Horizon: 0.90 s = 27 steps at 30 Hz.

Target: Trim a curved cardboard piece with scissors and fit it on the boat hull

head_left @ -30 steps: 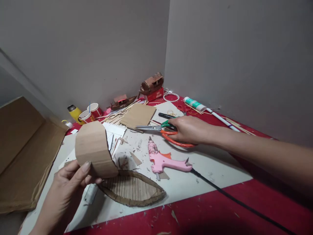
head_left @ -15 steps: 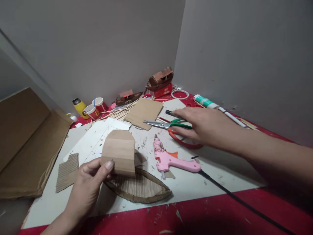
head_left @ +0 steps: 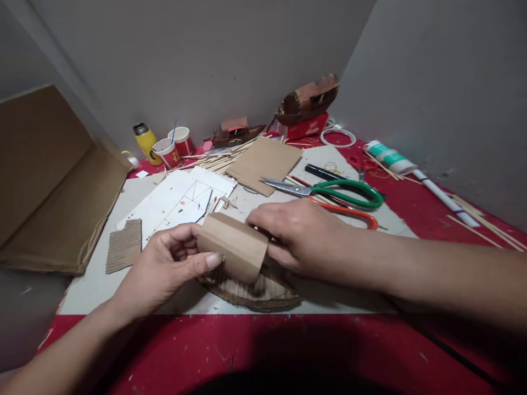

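Observation:
A bent piece of brown cardboard (head_left: 234, 247) is held by my left hand (head_left: 177, 263), thumb on its near face and fingers behind. My right hand (head_left: 296, 236) closes on the right edge of the same piece, its fingertips partly hidden. Just under the cardboard lies a small boat-shaped hull (head_left: 255, 293) with ribbed cardboard inside and a dark rim. Behind my right hand rest the scissors (head_left: 304, 190) with one green and one orange handle, blades pointing left. The pink glue gun is hidden from sight; a black cord (head_left: 444, 345) runs out at lower right.
A folded cardboard sheet (head_left: 53, 192) stands at left, near a corrugated scrap (head_left: 124, 246). Farther back are drawn paper (head_left: 185, 203), a flat cardboard square (head_left: 267, 159), wooden sticks (head_left: 218, 160), paper cups (head_left: 167, 153), a yellow bottle (head_left: 147, 145) and two model boats (head_left: 310, 99).
My right hand has left the scissors and come over to the cardboard piece, which is now turned and tilted above the hull. The view has shifted, and the glue gun no longer shows.

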Each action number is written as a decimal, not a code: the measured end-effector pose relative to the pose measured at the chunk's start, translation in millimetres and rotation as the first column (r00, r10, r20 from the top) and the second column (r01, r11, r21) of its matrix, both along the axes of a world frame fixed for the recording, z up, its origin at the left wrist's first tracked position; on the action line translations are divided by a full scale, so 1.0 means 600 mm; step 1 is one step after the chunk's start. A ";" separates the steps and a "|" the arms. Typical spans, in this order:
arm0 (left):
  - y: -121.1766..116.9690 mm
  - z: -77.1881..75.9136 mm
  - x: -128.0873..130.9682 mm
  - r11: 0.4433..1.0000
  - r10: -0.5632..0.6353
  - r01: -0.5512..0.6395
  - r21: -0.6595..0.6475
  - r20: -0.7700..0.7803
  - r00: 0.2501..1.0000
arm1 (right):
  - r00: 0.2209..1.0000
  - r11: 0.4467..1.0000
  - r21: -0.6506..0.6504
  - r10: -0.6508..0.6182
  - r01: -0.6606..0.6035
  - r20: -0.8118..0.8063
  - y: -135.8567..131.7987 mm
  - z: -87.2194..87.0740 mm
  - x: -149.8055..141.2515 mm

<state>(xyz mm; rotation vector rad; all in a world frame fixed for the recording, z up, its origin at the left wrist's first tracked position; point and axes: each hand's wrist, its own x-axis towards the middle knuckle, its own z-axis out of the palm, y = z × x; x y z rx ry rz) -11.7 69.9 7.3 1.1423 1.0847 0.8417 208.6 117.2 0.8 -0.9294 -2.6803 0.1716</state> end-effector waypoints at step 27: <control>-0.012 -0.020 -0.027 0.840 -0.090 0.421 0.342 -0.678 0.730 | 0.867 0.955 -0.295 0.168 -0.026 0.468 -0.018 0.017 -0.034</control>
